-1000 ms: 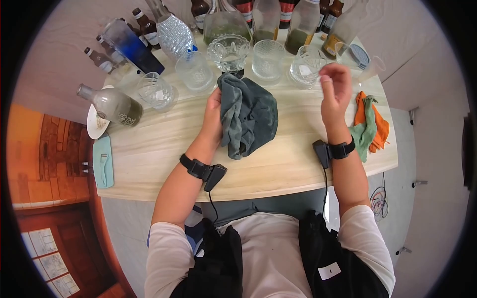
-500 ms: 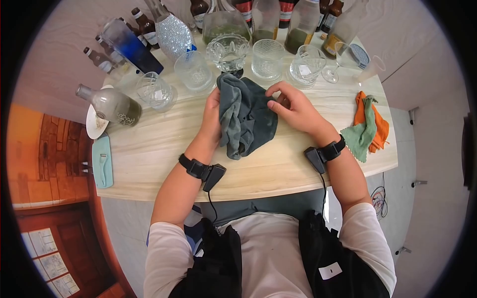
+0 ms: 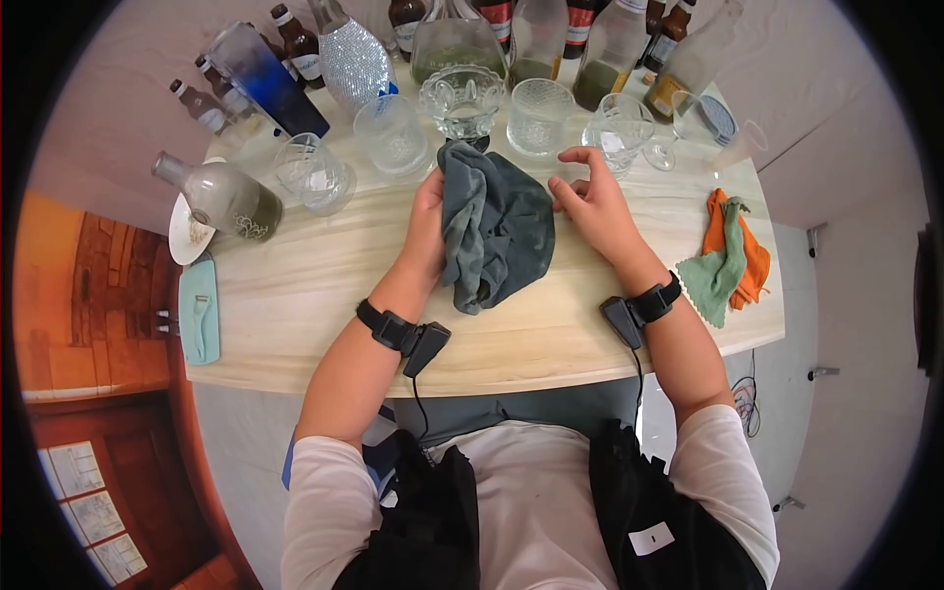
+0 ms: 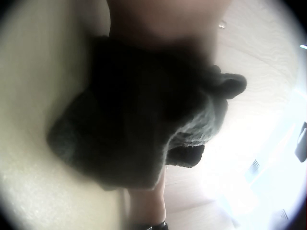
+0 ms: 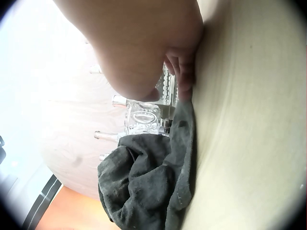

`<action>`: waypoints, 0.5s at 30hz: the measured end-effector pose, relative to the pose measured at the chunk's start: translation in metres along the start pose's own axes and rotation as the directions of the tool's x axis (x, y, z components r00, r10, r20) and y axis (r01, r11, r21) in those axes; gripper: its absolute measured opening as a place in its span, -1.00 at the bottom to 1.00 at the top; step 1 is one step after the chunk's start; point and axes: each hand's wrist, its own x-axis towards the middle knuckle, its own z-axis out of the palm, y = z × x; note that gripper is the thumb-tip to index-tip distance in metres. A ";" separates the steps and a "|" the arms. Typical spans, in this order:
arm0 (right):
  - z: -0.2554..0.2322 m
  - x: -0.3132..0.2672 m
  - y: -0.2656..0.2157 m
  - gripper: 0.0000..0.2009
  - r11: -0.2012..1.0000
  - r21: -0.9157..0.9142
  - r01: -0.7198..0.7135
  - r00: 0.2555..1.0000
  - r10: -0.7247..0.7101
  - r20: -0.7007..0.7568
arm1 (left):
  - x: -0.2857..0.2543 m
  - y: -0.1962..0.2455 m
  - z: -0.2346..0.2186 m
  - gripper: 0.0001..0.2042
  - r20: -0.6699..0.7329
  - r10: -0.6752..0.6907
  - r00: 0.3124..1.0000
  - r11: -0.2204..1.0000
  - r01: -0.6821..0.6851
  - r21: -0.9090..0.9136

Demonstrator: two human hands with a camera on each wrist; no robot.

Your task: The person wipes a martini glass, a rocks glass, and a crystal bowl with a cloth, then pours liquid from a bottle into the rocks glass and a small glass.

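Observation:
A bunched dark grey-green cloth (image 3: 501,231) is held up over the middle of the table. My left hand (image 3: 425,228) grips its left side, and folds cover most of those fingers. Seen from the left wrist, the cloth (image 4: 139,124) hangs as a dark, rumpled mass below the hand (image 4: 165,21). At its right edge is my right hand (image 3: 602,211), thumb and index finger spread apart. In the right wrist view, fingertips (image 5: 184,93) of that hand come right at the upper corner of the cloth (image 5: 153,182). I cannot tell whether the cloth wraps anything.
Beyond the hands stand a footed glass bowl (image 3: 462,103), tumblers (image 3: 391,138) and a stemmed glass (image 3: 661,152). Several bottles line the back. Left are a tilted round bottle (image 3: 231,202), white plate (image 3: 182,236) and peeler (image 3: 204,313); right, green (image 3: 723,261) and orange (image 3: 755,261) cloths.
My right hand came in from the right to the cloth's edge, then drew slightly back with its index finger raised. The left hand keeps its hold. The head view has shifted a little.

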 end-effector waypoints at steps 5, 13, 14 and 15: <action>0.001 0.000 0.000 -0.58 0.999 -0.009 0.037 0.999 -0.038 -0.023 | 0.001 -0.001 -0.001 -0.74 0.000 0.004 1.000 1.000 -0.004 -0.007; -0.001 0.002 0.003 -0.56 1.000 -0.013 -0.020 1.000 0.020 -0.008 | 0.000 -0.001 0.001 -0.75 0.004 0.004 1.000 1.000 -0.004 -0.021; -0.001 0.002 0.004 -0.56 1.000 -0.004 -0.018 1.000 0.018 -0.016 | 0.000 0.000 0.001 -0.76 0.006 0.003 1.000 1.000 -0.003 -0.014; -0.001 0.002 0.005 -0.56 1.000 -0.004 -0.018 1.000 0.018 -0.016 | -0.001 0.001 0.002 -0.76 0.007 0.002 1.000 1.000 -0.002 -0.006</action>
